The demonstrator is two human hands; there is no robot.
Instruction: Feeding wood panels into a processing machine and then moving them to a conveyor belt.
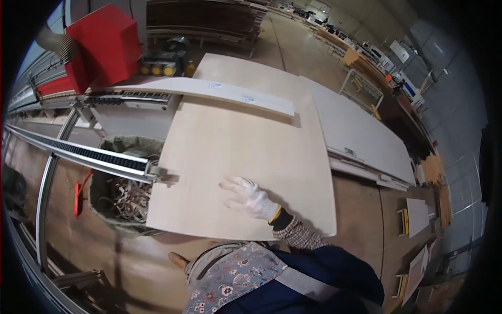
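Observation:
My right hand [252,200], in a white knitted work glove with a yellow cuff edge, lies on the large pale wooden panel [230,152] in front of me. Its fingers stretch out to the left and are spread, with nothing held. Across the panel's far part runs a long narrow pale board [235,94] bearing two small labels. This board reaches left to the machine with the red housing [107,47]. My left hand does not show.
A green bag [123,227] full of thin offcut strips stands at the panel's left. Above it juts a metal roller arm [104,162]. To the right lies a stack of white panels [361,128]. Dark sheets [206,18] are piled at the back.

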